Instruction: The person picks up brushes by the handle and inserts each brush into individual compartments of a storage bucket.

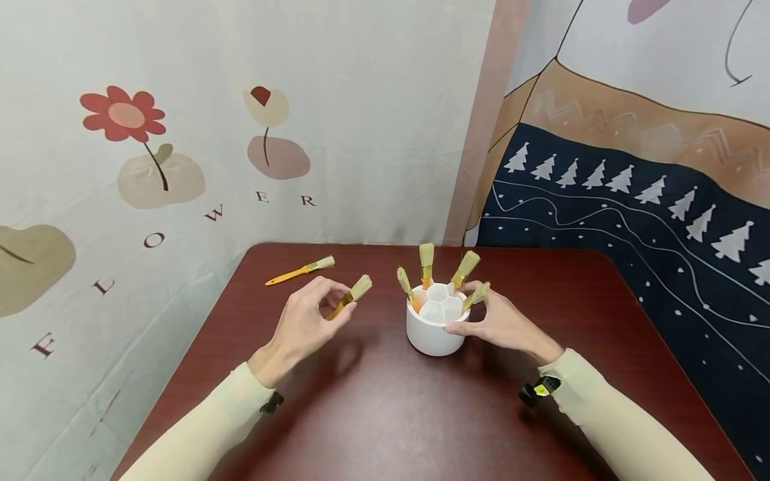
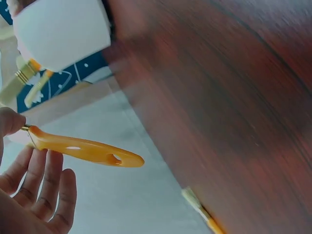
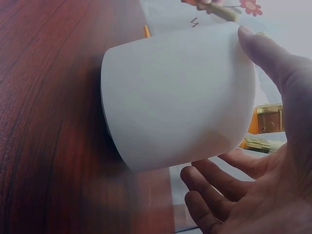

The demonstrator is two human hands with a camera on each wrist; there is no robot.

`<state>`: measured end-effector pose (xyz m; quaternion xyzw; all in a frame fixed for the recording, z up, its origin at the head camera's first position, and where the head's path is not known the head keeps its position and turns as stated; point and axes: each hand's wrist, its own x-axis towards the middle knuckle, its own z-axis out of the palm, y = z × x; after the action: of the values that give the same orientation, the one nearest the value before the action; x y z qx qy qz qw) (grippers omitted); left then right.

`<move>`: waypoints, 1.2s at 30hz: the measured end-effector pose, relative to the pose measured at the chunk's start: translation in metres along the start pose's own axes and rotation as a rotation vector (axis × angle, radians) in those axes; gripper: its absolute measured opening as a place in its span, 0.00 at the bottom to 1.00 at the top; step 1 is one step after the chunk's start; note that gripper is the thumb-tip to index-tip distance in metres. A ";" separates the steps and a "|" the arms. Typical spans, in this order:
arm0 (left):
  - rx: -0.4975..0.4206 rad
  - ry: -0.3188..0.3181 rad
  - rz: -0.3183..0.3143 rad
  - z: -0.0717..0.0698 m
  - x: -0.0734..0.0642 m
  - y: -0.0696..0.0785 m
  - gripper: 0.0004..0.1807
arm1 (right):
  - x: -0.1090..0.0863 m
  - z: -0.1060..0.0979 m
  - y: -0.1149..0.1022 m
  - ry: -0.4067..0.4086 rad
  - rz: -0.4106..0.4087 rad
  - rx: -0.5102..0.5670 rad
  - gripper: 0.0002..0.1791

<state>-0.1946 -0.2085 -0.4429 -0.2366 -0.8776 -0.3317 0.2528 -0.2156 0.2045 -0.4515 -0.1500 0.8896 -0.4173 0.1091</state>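
My left hand (image 1: 309, 310) pinches a paintbrush (image 1: 361, 287) near its metal band, pale bristles pointing up and to the right. Its orange handle (image 2: 87, 148) shows in full in the left wrist view. To the right, a white round brush holder (image 1: 434, 339) with several compartments stands upright on the table. Several paintbrushes (image 1: 426, 257) lean outward in it, bristles up. My right hand (image 1: 505, 324) grips the holder's right side, thumb at the front rim; in the right wrist view some fingers (image 3: 209, 195) lie beside its wall. A gap separates the held brush from the holder.
Another paintbrush (image 1: 295, 272) with an orange handle lies at the back left of the dark red table (image 1: 397, 414). A pale curtain (image 1: 373, 133) with printed flowers hangs behind, and a dark blue printed cloth (image 1: 559, 200) hangs at the right.
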 end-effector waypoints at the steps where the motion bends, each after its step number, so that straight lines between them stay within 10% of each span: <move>1: -0.005 0.009 0.013 0.000 0.000 0.002 0.13 | 0.000 0.000 0.000 0.004 -0.003 -0.002 0.51; 17: -0.106 0.041 0.070 0.003 0.002 0.039 0.14 | 0.001 0.001 0.000 0.016 -0.008 -0.008 0.50; 36: -0.354 0.118 -0.069 0.014 0.013 0.079 0.13 | -0.001 0.005 -0.002 0.043 0.000 -0.007 0.49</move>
<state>-0.1622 -0.1425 -0.4078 -0.2271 -0.7967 -0.5029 0.2465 -0.2127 0.2002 -0.4531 -0.1414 0.8932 -0.4174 0.0895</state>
